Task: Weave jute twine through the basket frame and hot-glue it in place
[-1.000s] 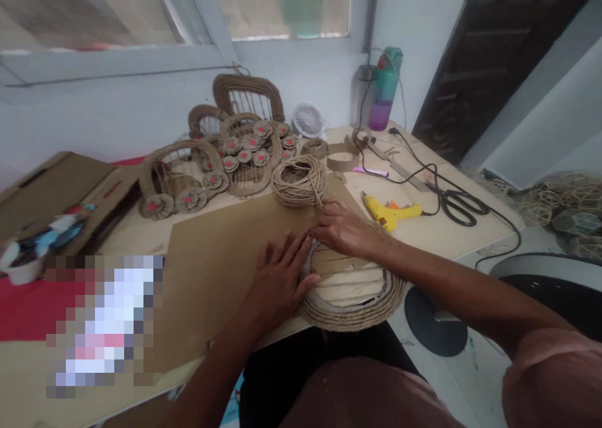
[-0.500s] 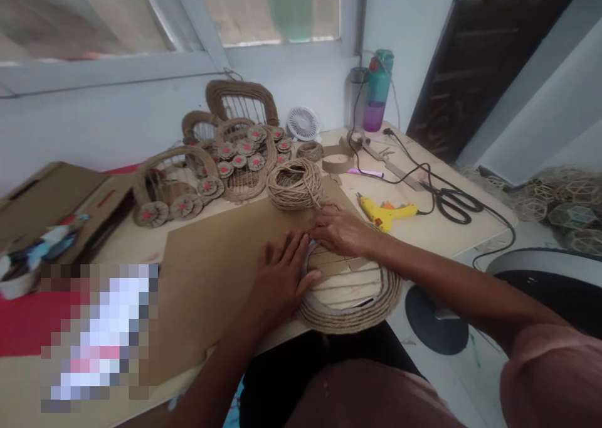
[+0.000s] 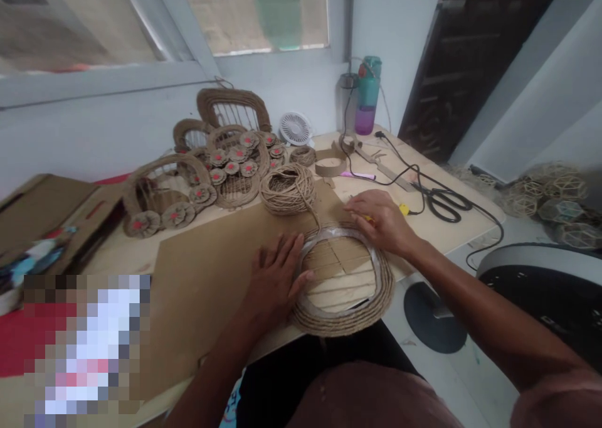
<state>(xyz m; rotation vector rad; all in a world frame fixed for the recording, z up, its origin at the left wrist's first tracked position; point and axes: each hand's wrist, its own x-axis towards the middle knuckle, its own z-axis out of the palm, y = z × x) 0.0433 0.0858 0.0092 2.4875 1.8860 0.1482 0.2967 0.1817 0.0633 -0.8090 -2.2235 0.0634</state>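
Two hands on a twine-wrapped frame (image 3: 348, 320), lower centre.
The left hand (image 3: 277, 277) lies wide, flat on its left rim; the right hand (image 3: 380, 222) rests upper right, grip unclear.

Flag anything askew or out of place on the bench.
The twine-wrapped frame juts past the front edge of the table, over the lap, with the left hand flat at its rim. The right hand covers most of the yellow glue gun. Nothing looks spilled or damaged.

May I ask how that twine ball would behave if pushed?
The twine ball is probably light and squashy: loosely wound, hollow middle. Sitting flat, it likely slides rather than rolls; its strand to the wrapped frame may tug.
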